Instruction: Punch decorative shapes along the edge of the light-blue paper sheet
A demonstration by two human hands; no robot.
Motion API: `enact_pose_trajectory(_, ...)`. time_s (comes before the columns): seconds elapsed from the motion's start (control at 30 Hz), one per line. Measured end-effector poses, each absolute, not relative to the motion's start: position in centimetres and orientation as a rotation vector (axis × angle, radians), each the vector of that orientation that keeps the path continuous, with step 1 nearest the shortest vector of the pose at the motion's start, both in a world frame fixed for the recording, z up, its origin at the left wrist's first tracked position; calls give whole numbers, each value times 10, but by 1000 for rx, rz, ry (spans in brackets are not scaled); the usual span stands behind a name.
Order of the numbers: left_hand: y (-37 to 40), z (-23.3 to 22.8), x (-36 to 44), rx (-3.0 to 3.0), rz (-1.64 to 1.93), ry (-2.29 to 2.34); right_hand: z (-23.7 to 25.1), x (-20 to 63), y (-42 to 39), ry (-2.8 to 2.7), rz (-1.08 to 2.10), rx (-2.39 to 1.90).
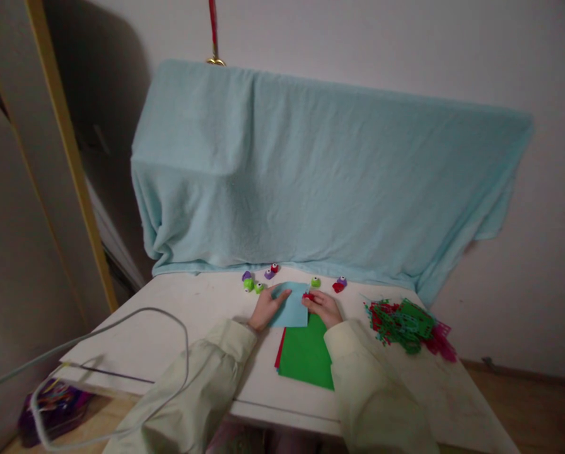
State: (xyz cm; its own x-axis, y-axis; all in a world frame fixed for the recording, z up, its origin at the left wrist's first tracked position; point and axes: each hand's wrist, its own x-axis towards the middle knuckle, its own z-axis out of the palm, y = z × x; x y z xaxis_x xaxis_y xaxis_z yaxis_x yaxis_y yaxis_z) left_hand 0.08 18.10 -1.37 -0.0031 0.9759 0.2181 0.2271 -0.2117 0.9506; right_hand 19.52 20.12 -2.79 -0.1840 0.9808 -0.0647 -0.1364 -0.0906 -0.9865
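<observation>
The left hand [267, 307] lies flat and open on a light blue paper sheet [292, 307]. At three o'clock, the right hand [324, 307] has its grip closed on a small red paper punch [308, 296], above the white bench [178, 328].

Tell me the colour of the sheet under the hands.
Light blue sheet, lying on green paper; the head view shows it.

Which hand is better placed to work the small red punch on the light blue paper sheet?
Probably the right hand: its fingers already hold the small red punch at the edge of the light blue paper sheet, while the left hand lies flat on that sheet.
</observation>
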Motion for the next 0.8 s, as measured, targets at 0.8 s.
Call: enact_pose_trajectory(0.8, 181, -16, 0, 1565, 1251, 1271, -47, 199, 210, -1242, 1508, -996)
